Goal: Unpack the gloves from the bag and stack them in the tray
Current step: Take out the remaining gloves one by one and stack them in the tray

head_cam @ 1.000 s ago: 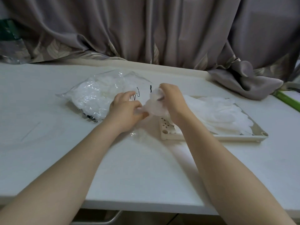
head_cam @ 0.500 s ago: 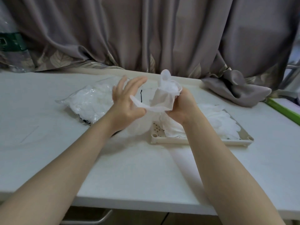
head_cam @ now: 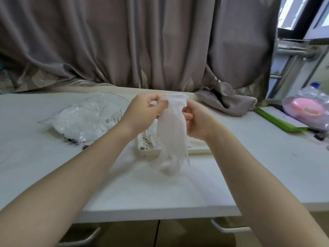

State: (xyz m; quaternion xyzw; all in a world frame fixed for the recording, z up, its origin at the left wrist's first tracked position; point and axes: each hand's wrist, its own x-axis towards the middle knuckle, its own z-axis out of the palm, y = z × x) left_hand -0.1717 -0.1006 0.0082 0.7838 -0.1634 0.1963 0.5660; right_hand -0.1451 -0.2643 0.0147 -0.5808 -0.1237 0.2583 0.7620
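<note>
Presently, both hands are raised above the white table (head_cam: 178,189), holding one thin white glove (head_cam: 171,132) between them. The left hand (head_cam: 144,113) pinches the cuff at its left edge with curled fingers and thumb; the right hand (head_cam: 196,122) grips the cuff's right side, fingers curled round the material. The glove hangs cuff uppermost, its fingers dangling downward; the lower part is blurred. It hangs in front of the near left corner of the tray (head_cam: 147,150).

The tray, cream-coloured with small holes visible at its near left corner, sits on the table beneath the hands. White gloves lie in it, though most of the stack is hidden behind the held glove and the right forearm.

The clear plastic bag (head_cam: 83,118) lies flat on the table to the left of the tray, with white gloves visible inside. How many cannot be determined.

A grey curtain (head_cam: 142,41) hangs behind the table.
</note>
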